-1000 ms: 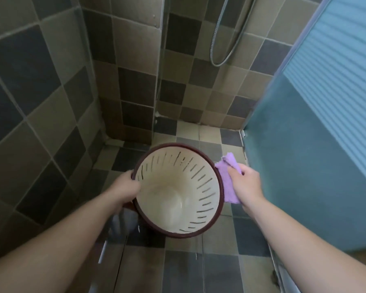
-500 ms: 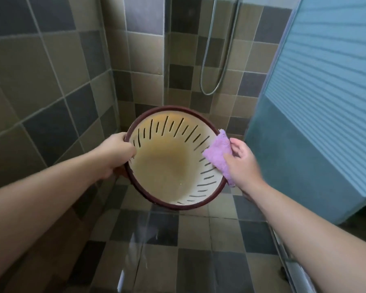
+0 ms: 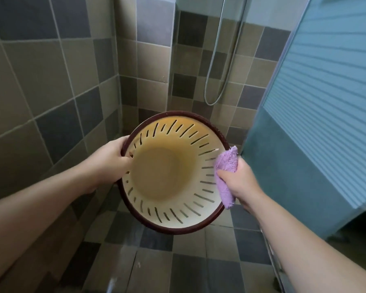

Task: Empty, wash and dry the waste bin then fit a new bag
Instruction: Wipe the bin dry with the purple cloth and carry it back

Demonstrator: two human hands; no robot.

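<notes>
A round cream waste bin (image 3: pixel 167 176) with slotted walls and a dark red rim is held up in the air, its mouth tilted toward me, with nothing inside. My left hand (image 3: pixel 109 159) grips the rim on the left side, thumb hooked inside. My right hand (image 3: pixel 239 180) grips a folded purple cloth (image 3: pixel 225 172) and presses it against the bin's right rim and inner wall.
I stand in a tiled shower corner with checkered wall and floor tiles (image 3: pixel 156 261). A metal shower hose (image 3: pixel 218 85) loops on the back wall. A blue frosted door panel (image 3: pixel 315 134) stands close on the right, with its metal track (image 3: pixel 277 269) on the floor.
The bin has been lifted and tipped more toward me. The cloth has slid from the upper right rim down along the right side of the bin.
</notes>
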